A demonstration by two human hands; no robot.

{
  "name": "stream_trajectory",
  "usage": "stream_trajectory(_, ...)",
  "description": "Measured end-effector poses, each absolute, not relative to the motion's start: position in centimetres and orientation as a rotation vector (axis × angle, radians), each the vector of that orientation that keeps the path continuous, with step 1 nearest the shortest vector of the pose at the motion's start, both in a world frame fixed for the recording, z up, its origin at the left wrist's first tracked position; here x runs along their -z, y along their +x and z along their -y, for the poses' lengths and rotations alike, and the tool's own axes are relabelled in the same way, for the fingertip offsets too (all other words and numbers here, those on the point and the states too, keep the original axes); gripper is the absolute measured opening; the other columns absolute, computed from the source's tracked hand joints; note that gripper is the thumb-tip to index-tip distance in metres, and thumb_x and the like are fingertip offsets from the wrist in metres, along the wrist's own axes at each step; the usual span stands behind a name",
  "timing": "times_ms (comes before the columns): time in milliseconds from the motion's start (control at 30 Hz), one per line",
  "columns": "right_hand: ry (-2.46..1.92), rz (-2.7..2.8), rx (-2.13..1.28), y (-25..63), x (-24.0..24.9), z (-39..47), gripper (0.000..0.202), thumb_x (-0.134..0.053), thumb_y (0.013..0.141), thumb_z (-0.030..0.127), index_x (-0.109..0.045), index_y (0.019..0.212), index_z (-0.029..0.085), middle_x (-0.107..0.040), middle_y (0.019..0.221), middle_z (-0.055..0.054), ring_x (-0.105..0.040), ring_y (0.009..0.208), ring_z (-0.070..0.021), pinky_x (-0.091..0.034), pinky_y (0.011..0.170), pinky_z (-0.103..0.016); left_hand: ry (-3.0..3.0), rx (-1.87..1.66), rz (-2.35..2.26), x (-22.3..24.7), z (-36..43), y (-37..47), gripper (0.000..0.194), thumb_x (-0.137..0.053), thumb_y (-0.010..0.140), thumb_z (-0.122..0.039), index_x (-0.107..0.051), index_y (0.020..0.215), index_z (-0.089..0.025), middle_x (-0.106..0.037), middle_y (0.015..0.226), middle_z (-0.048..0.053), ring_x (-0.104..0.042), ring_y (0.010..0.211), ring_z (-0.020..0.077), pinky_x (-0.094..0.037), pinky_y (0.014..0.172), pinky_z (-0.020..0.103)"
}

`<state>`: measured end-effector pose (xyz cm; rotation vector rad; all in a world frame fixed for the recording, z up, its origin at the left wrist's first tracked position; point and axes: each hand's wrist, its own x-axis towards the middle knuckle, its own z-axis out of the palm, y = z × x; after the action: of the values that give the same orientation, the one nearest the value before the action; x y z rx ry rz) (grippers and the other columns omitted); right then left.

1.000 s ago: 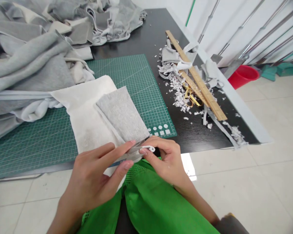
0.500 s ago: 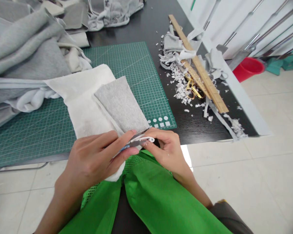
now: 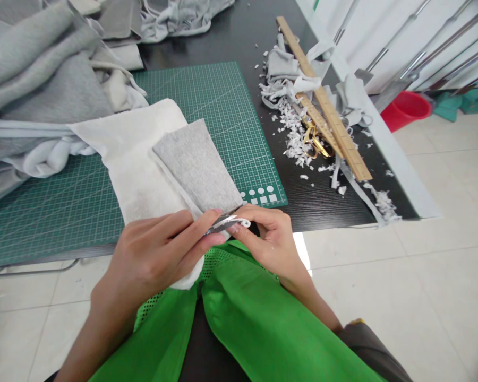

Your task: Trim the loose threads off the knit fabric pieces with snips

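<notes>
Just above my lap, my left hand (image 3: 159,246) is closed around a small tool with dark metal blades (image 3: 221,225), apparently thread snips; its handle is mostly hidden in my fingers. The blades lie along the edge of a grey fabric piece (image 3: 201,164). My right hand (image 3: 265,228) pinches that fabric's folded corner, where a thin white strip (image 3: 241,222) curls over between thumb and forefinger. Under the grey piece, a larger white fabric (image 3: 139,159) spreads over the green cutting mat (image 3: 239,116) and hangs past the table edge.
Heaped grey and white fabric (image 3: 43,74) covers the table's left side. To the right lie wooden rulers (image 3: 334,122), gold-handled scissors (image 3: 314,143) and white scraps (image 3: 295,132). Beyond the table edge stand a red bucket (image 3: 406,111) and long metal-handled tools (image 3: 406,69).
The view has shifted slightly, so the table things sit a little higher. My left fingers and the blades have turned slightly; the blue on the tool shows less. Both hands keep their hold.
</notes>
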<state>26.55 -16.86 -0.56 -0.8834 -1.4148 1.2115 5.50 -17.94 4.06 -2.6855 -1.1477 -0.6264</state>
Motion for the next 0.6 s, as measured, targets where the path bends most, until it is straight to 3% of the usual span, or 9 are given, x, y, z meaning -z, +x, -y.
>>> stream_trajectory(233, -0.929, 1.436, -1.184, 26.39, 0.47, 16.94, 0.014, -0.072, 0.09, 0.022, -0.072, 0.076, 0.023, -0.073, 0.075, 0.001, -0.067, 0.071, -0.0158, -0.055, 0.071, -0.031, -2.674, 0.67, 1.238, -3.74, 17.92, 5.66, 0.027, -0.066, 0.099, -0.027, -0.061, 0.126, -0.023, -0.075, 0.086, -0.003, -0.068, 0.064, 0.0111, -0.046, 0.056, 0.026)
stream_trajectory(600, -0.917, 1.449, -1.162, 26.37, 0.44, 16.83, 0.008, -0.074, 0.089, 0.018, -0.077, 0.083, 0.022, -0.079, 0.082, -0.001, -0.072, 0.077, -0.0161, -0.058, 0.076, -0.031, -2.672, 1.096, 1.727, -3.18, 18.23, 5.11, 0.02, -0.066, 0.098, -0.031, -0.069, 0.117, -0.026, -0.077, 0.095, -0.001, -0.071, 0.073, 0.0133, -0.053, 0.063, 0.024)
